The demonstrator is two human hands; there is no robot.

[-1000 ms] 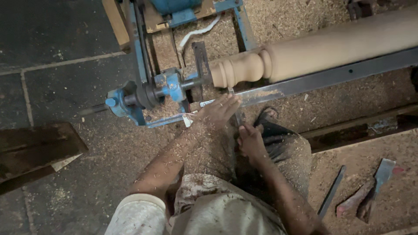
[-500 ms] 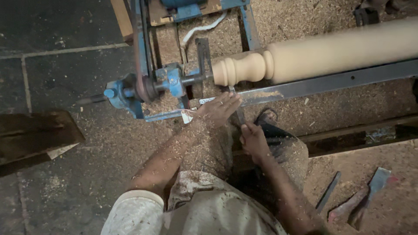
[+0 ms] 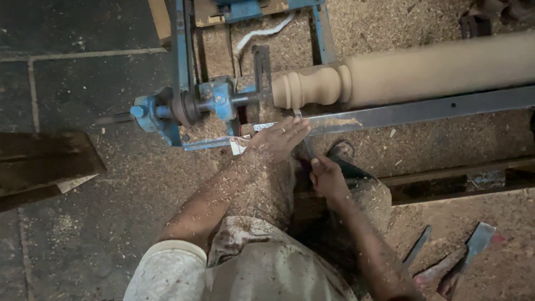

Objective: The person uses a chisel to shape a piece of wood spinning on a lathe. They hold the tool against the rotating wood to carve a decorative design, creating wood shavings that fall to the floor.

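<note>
A pale turned wooden post is mounted across a blue lathe, its left end shaped into rounded beads. My left hand lies flat, fingers spread, over the blade of a chisel where it rests on the long metal tool rest. Just below, my right hand is closed around the chisel's handle. The chisel's tip sits close under the beaded end of the post. Sawdust covers my left forearm.
Sawdust covers the floor around the lathe. Two spare chisels lie at lower right. Dark wooden planks sit on the stone floor at left. A wooden beam runs below the tool rest.
The view has shifted slightly; both hands stay on the chisel at the tool rest, the left hand now nearer the beaded end.
</note>
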